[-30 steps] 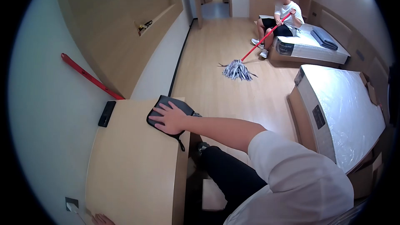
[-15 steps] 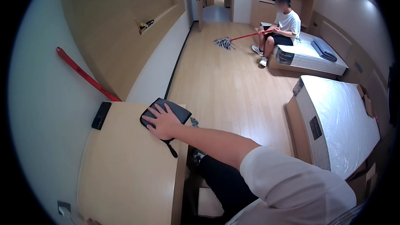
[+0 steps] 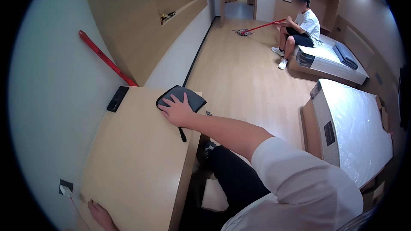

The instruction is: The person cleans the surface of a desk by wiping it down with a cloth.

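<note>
My right hand (image 3: 178, 110) lies spread on a dark grey case (image 3: 195, 99) with black edging, at the far right corner of the wooden desk (image 3: 141, 145). The case's black strap (image 3: 183, 134) hangs toward me on the desk top. At the desk's near left edge my left hand (image 3: 101, 214) rests, its fingers only partly in view, holding nothing that I can see. A black box-like object (image 3: 117, 99) sits at the far left corner of the desk.
A person (image 3: 305, 23) sits on a far mattress (image 3: 325, 57) with a red-handled mop (image 3: 245, 32). Nearer on the right is a plastic-wrapped mattress (image 3: 359, 128). A red pole (image 3: 105, 57) leans on the left wall, above a socket (image 3: 66, 186) with a plug.
The view has shifted, and more of my left hand shows. My right hand stays on the case. The seated person's mop has moved farther away across the floor.
</note>
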{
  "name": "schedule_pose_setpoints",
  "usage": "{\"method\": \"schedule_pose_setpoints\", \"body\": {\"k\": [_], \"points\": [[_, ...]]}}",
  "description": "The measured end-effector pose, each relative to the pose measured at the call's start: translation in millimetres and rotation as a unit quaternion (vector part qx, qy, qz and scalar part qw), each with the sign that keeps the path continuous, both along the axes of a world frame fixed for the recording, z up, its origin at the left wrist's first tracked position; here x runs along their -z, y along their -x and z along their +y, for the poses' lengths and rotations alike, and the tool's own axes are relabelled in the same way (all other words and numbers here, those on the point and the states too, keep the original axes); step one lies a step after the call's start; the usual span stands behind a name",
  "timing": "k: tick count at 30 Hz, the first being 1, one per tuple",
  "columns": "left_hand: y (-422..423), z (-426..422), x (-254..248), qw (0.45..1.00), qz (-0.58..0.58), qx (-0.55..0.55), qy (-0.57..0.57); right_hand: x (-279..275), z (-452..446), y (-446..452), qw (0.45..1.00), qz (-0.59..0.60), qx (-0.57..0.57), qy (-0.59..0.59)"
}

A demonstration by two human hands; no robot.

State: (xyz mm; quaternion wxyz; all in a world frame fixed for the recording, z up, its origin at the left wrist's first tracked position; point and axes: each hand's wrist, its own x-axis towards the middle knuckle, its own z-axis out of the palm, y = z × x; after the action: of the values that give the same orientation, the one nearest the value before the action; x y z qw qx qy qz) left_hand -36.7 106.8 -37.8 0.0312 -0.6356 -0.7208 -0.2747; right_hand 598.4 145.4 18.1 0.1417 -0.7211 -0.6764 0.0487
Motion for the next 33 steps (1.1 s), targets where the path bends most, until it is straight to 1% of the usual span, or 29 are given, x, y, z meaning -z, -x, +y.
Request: {"method": "schedule_pose_setpoints", "body": {"k": [3, 6, 9, 11, 13, 15, 17, 18, 20, 23, 28, 33], "points": [[-5, 0, -5, 0.999, -0.032, -0.004, 0.009, 5, 6, 2, 1.000, 0.006, -0.002, 0.020], [-27, -15, -33, 0.998, 0.068, 0.008, 0.014, 2, 1, 0, 0.999, -0.014, -0.017, 0.035], [-27, -9, -32, 0.996, 0.083, -0.007, 0.043, -9, -5, 2, 0.998, -0.003, -0.022, 0.064], [-44, -12, -36, 0.997, 0.071, 0.006, 0.016, -12, -2, -2, 0.998, -0.008, -0.015, 0.056], [-32, -21, -39, 0.996, 0.088, 0.014, -0.011, -9, -5, 2, 0.998, -0.010, -0.020, 0.060], [-28, -16, -25, 0.992, 0.110, 0.029, -0.050, -6, 1, 5, 0.999, 0.001, -0.012, 0.052], [-19, -7, -8, 0.997, 0.066, -0.042, 0.011, -3, 1, 5, 0.999, 0.004, -0.007, 0.046], [-14, -10, -3, 0.998, 0.060, -0.037, 0.004, -3, 2, 4, 0.999, -0.002, -0.005, 0.046], [-27, -13, -20, 0.998, 0.050, -0.023, 0.000, -6, -2, 6, 0.998, -0.010, 0.001, 0.056], [-28, -11, -22, 0.999, 0.036, -0.005, -0.007, -4, -5, 5, 0.998, -0.013, -0.010, 0.053], [-32, -10, -21, 0.999, 0.029, -0.011, -0.018, -9, -5, 5, 0.998, -0.012, -0.012, 0.055], [-36, -15, -22, 0.999, 0.031, -0.019, -0.022, -3, 0, 2, 0.998, -0.028, -0.027, 0.049]]}}
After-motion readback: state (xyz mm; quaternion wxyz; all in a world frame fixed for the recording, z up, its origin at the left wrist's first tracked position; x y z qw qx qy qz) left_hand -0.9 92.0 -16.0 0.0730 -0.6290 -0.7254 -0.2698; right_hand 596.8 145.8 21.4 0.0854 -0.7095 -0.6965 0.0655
